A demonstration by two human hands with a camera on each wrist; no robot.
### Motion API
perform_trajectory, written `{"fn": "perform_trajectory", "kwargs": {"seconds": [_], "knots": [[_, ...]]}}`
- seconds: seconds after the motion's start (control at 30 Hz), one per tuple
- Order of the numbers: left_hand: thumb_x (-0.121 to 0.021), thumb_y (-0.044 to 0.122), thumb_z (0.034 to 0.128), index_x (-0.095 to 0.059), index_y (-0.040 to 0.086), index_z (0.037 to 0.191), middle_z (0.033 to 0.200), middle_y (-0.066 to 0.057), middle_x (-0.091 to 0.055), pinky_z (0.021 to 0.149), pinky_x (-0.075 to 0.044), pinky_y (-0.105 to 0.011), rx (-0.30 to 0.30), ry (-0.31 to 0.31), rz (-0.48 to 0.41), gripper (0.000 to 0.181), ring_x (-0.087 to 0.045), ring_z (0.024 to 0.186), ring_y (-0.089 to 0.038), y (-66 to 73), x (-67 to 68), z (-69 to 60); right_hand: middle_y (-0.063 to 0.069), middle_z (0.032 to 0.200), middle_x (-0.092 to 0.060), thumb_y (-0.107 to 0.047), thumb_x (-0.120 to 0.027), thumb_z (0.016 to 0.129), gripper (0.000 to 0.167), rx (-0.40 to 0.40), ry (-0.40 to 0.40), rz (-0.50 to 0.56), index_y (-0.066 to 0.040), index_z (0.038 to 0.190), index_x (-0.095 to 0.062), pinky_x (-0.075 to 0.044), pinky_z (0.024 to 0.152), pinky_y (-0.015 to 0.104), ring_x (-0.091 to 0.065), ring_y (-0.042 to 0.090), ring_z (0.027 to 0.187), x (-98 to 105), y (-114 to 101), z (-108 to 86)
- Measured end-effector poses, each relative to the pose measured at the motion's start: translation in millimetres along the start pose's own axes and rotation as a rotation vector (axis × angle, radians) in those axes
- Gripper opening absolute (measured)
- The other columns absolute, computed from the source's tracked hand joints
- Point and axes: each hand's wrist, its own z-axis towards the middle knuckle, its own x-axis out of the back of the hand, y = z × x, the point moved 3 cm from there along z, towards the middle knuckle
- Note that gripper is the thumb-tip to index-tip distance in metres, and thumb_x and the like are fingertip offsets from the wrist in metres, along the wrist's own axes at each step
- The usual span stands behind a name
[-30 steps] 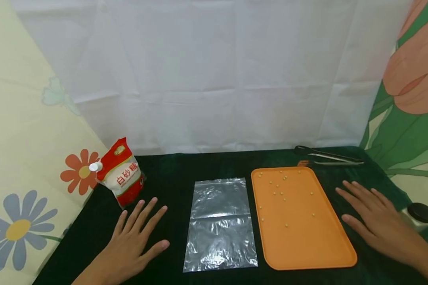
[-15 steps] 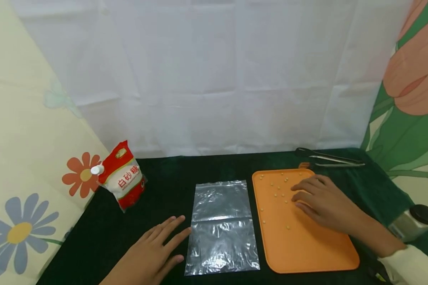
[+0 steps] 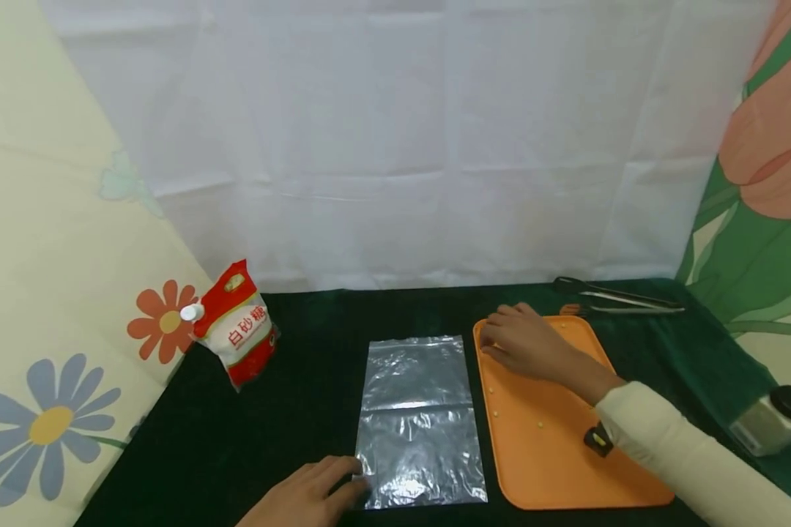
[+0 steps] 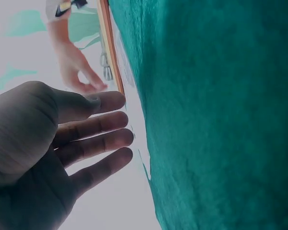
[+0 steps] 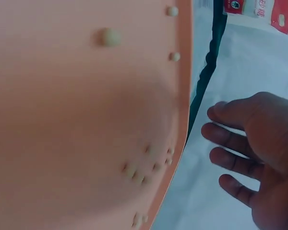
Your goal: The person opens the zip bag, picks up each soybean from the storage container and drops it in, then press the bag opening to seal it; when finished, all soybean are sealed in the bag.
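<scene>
Nearest, at the bottom edge of the head view, a person's left hand (image 3: 310,494) lies low with relaxed, nearly straight fingers and the thumb close beside them, at the lower left edge of a clear plastic bag (image 3: 417,432); whether the fingertips touch the bag I cannot tell. The bag lies flat, creased across its middle, on a dark green cloth (image 3: 290,410). Just right of it is an orange tray (image 3: 567,468) with a raised rim, dotted with small pale balls (image 3: 540,424), several grouped near the rim in the right wrist view. A pale sleeve (image 3: 685,446) with a black device (image 3: 598,440) at its cuff crosses the tray, and the right hand (image 3: 519,340) hovers over its far left part, fingers loosely bent and slightly apart. To the right, a clear jar (image 3: 758,428) with a black lid leans. Farther off, left, stands a tilted red-and-white bag of sugar (image 3: 244,333) with a white cap; right, behind the tray, lie metal tongs (image 3: 622,298). Behind everything hangs a creased white sheet (image 3: 369,146) between flower-printed fabrics (image 3: 39,219)
</scene>
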Motion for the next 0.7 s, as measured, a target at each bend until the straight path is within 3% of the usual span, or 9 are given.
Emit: {"fn": "perform_trajectory", "kwargs": {"seconds": [0.17,0.33,0.5,0.7], "knots": [[-0.058,0.061,0.0930,-0.067,0.020,0.120,0.125,0.000,-0.058,0.083,-0.055,-0.032,-0.061,0.002,0.052,0.050,-0.060,0.110,-0.015,2.3,-9.3,0.2,-0.005,0.094,-0.065,-0.023,-0.072,0.094,0.006,-0.123,-0.058,0.074,-0.020,0.098,-0.073,-0.041,0.073,0.035,-0.053,0.017,0.086,-19.5,-1.8,32.5],[-0.058,0.057,0.0944,-0.068,0.018,0.118,0.124,0.000,-0.058,0.083,-0.055,-0.030,-0.080,-0.003,0.081,0.047,-0.060,0.109,-0.014,5.2,-14.3,1.4,-0.001,0.097,-0.067,-0.022,-0.072,0.094,0.010,-0.201,-0.105,0.117,-0.017,0.102,-0.074,-0.048,0.074,0.040,-0.057,0.021,0.087,-36.7,-1.7,50.2],[-0.059,0.058,0.0929,-0.068,0.019,0.119,0.126,0.000,-0.059,0.084,-0.055,-0.031,-0.051,-0.026,0.075,0.047,-0.060,0.110,-0.014,7.2,-13.5,1.7,-0.003,0.093,-0.065,-0.024,-0.074,0.093,0.005,-0.224,-0.125,0.099,-0.020,0.096,-0.073,-0.046,0.073,0.039,-0.057,0.019,0.085,-46.4,-5.0,59.0],[-0.061,0.057,0.0916,-0.068,0.020,0.117,0.124,0.001,-0.059,0.084,-0.055,-0.031,-0.015,-0.056,0.053,0.046,-0.060,0.109,-0.013,8.7,-12.3,0.2,-0.006,0.084,-0.063,-0.023,-0.073,0.093,0.008,-0.204,-0.077,0.049,-0.022,0.087,-0.068,-0.039,0.072,0.037,-0.055,0.017,0.078,-48.9,-10.4,65.0]]}}
